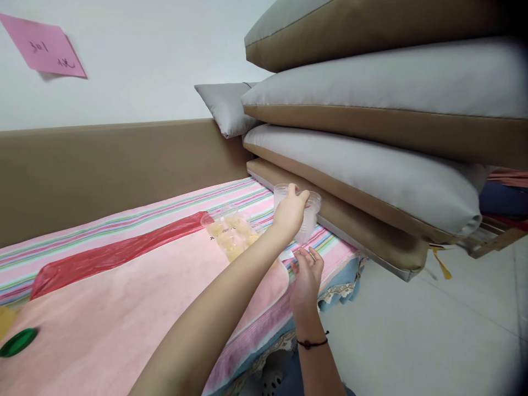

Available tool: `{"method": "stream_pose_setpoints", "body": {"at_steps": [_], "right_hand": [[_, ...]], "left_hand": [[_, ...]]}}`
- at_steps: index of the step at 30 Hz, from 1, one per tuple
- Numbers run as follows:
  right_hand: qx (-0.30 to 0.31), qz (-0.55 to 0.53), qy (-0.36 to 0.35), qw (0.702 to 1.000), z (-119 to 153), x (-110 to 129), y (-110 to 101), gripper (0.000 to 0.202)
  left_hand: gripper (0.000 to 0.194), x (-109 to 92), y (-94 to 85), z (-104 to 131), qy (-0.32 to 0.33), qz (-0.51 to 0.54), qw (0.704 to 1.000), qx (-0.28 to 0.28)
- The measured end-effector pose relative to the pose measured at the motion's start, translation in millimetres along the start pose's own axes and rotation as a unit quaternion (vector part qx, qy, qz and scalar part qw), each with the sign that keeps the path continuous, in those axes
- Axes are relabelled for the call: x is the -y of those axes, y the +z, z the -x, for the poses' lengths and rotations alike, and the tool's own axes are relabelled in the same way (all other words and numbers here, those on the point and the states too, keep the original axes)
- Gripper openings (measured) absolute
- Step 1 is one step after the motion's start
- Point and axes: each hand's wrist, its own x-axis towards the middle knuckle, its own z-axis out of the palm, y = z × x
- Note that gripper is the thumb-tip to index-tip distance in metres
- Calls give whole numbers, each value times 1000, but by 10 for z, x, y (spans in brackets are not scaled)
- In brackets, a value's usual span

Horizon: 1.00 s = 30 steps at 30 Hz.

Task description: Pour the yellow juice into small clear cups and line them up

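Observation:
My left hand point(290, 213) reaches across the bed and grips the rim of a clear plastic cup point(307, 224) from above. More clear rim shows to the left of the fingers, so there may be more than one cup. Below it, my right hand point(306, 272), with a dark cord bracelet on its wrist, has its fingers loosely curled and apart. A small white piece point(286, 255) lies by its fingertips; I cannot tell whether they touch. Left of my left forearm, several clear cups with yellowish contents point(231, 234) stand close together on the pink cloth point(165, 286).
A stack of grey and brown cushions point(371, 82) rises at the right, beside the cups. A red plastic bag point(119, 247) lies along the cloth's far edge. A green lid point(18, 342) lies at lower left. The striped bed sheet point(231, 195) ends above a tiled floor point(412, 335).

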Motion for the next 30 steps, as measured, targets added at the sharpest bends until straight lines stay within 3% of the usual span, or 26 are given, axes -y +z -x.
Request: {"method": "stream_pose_setpoints", "body": {"at_steps": [10, 22, 26, 30], "right_hand": [[9, 5, 4, 1000, 1, -27, 7, 50], [11, 6, 3, 1000, -4, -34, 9, 54], [12, 11, 0, 1000, 2, -33, 10, 54], [16, 13, -2, 1000, 36, -19, 23, 54]], "left_hand": [[19, 51, 53, 6, 2, -10, 1000, 22], [19, 36, -19, -29, 9, -7, 1000, 10], [19, 18, -104, -26, 16, 5, 1000, -14], [15, -21, -300, -4, 21, 8, 999, -44]]}}
